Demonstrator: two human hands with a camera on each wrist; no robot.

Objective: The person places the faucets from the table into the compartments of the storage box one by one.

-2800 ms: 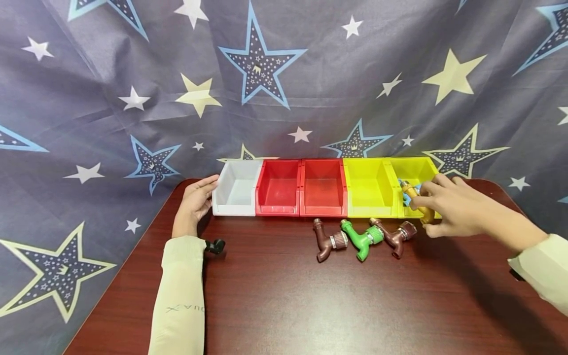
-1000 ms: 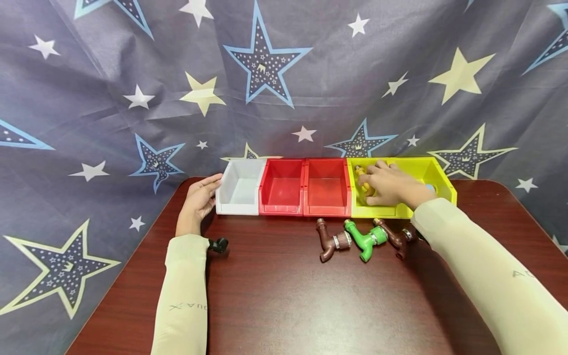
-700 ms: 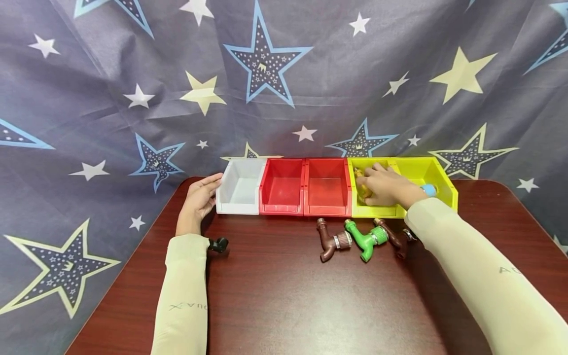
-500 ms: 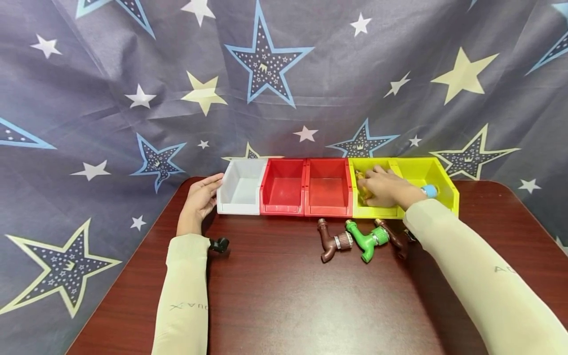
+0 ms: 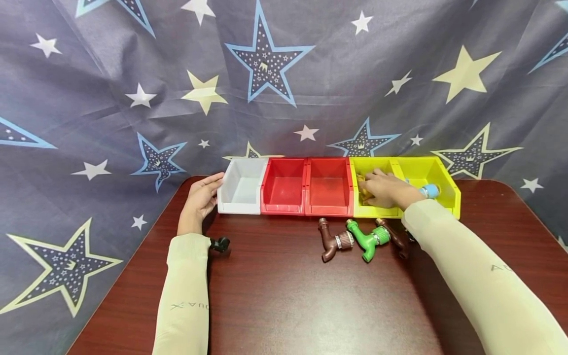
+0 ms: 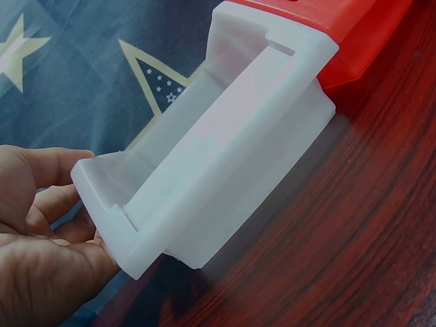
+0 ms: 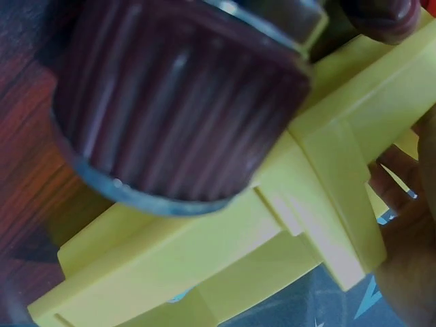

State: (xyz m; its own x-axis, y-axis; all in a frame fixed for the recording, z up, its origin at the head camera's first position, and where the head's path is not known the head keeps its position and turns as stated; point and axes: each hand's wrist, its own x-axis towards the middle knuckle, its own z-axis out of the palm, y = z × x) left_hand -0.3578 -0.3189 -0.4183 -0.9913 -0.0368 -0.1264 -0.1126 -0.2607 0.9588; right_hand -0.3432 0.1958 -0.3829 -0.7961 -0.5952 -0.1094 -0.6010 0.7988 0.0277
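Note:
My right hand [image 5: 385,190] reaches into the left of two yellow bins, its fingers around a yellow tap [image 5: 361,183]. The hand covers most of that tap. In the right yellow bin lies a blue tap [image 5: 429,191], partly behind the wrist. My left hand [image 5: 200,199] rests at the outer left side of the white bin [image 5: 239,208]; in the left wrist view its fingertips [image 6: 82,158] touch the wall. A brown tap [image 5: 329,241], a green tap [image 5: 367,241] and another brown tap [image 5: 395,239] lie before the bins, the last partly under the right sleeve.
Two red bins [image 5: 284,209] stand between the white bin and the yellow ones, all in one row. The dark red wooden table [image 5: 284,296] extends toward me. Behind the row hangs a grey star-patterned cloth [image 5: 177,98].
My right hand has carried the yellow tap left from the right yellow bin and lowered it into the left one. My left hand has stayed at the white bin.

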